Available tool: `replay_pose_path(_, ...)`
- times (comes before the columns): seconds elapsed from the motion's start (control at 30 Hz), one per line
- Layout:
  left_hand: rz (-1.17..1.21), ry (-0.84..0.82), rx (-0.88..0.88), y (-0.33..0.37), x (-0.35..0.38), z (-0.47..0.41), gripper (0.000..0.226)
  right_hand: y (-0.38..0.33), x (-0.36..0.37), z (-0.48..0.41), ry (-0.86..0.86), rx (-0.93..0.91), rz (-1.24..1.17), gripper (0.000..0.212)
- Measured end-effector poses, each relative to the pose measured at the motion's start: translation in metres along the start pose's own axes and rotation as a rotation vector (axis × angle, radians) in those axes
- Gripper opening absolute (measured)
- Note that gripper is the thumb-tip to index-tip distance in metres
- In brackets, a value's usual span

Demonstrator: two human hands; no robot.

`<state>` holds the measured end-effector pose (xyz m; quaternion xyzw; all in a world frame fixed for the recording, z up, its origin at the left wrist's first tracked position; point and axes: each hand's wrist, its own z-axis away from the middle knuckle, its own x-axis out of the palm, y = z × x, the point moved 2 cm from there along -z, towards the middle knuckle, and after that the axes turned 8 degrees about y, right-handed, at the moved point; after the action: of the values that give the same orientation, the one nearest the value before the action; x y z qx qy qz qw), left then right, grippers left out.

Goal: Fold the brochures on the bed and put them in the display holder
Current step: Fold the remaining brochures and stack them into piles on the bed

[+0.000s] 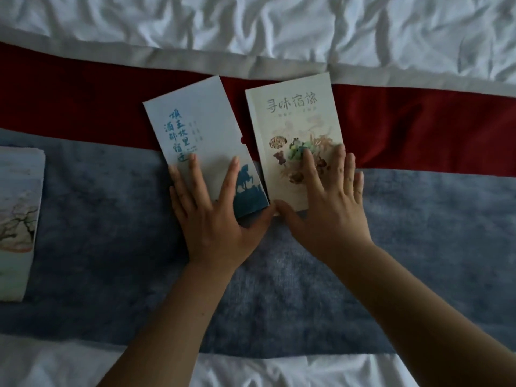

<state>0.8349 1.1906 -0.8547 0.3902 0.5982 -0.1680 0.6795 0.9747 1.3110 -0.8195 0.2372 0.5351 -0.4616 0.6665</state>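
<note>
A runner (97, 219) on the bed (279, 23) bears a blue brochure (201, 127), cream brochure (293, 118) and stack (19, 213).

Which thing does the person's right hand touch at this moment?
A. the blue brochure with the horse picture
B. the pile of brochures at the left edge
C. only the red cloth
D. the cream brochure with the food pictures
D: the right hand lies flat with spread fingers on the cream brochure, while the left hand presses on the blue brochure beside it.
</note>
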Motion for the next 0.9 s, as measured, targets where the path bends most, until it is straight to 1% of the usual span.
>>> replay_pose_path(0.1,-0.003,-0.022,-0.042,0.006,-0.009,-0.005,0.106,-0.003,-0.004,-0.006,-0.004,0.005,-0.078,0.104)
replay_pose_path(0.2,0.003,-0.028,-0.098,0.011,-0.014,-0.01,0.106,-0.004,-0.009,-0.011,-0.003,0.063,-0.164,0.107)
replay_pose_path(0.3,0.005,-0.061,-0.167,0.013,-0.015,-0.018,0.112,-0.008,-0.009,-0.012,-0.045,0.088,-0.146,0.12)
replay_pose_path(0.37,0.008,-0.102,-0.18,0.013,-0.018,-0.023,0.115,-0.011,-0.008,-0.013,-0.047,0.092,-0.125,0.124)
replay_pose_path(0.47,0.009,-0.133,-0.161,0.006,-0.023,-0.025,0.108,-0.014,-0.011,-0.015,-0.046,0.119,-0.141,0.118)
replay_pose_path(0.5,0.017,-0.136,-0.146,0.002,-0.024,-0.024,0.105,-0.014,-0.013,-0.017,-0.028,0.135,-0.166,0.111)
replay_pose_path(0.57,0.072,-0.146,-0.105,-0.008,-0.024,-0.02,0.097,-0.011,-0.018,-0.02,0.054,0.184,-0.251,0.09)
replay_pose_path(0.6,0.112,-0.146,-0.085,-0.013,-0.024,-0.017,0.095,-0.01,-0.02,-0.021,0.087,0.208,-0.297,0.083)
replay_pose_path(0.67,0.172,-0.133,-0.046,-0.021,-0.022,-0.013,0.089,-0.009,-0.021,-0.023,0.106,0.231,-0.348,0.082)
replay_pose_path(0.73,0.175,-0.11,-0.002,-0.026,-0.019,-0.01,0.085,-0.009,-0.022,-0.024,0.137,0.229,-0.367,0.088)
replay_pose_path(0.8,0.133,-0.098,0.04,-0.027,-0.014,-0.005,0.083,-0.009,-0.026,-0.025,0.189,0.247,-0.413,0.093)
replay_pose_path(0.87,0.071,-0.083,0.072,-0.027,-0.009,-0.002,0.082,-0.008,-0.03,-0.027,0.177,0.29,-0.471,0.093)
replay_pose_path(0.9,0.051,-0.07,0.083,-0.027,-0.006,-0.002,0.081,-0.008,-0.031,-0.029,0.162,0.295,-0.484,0.089)
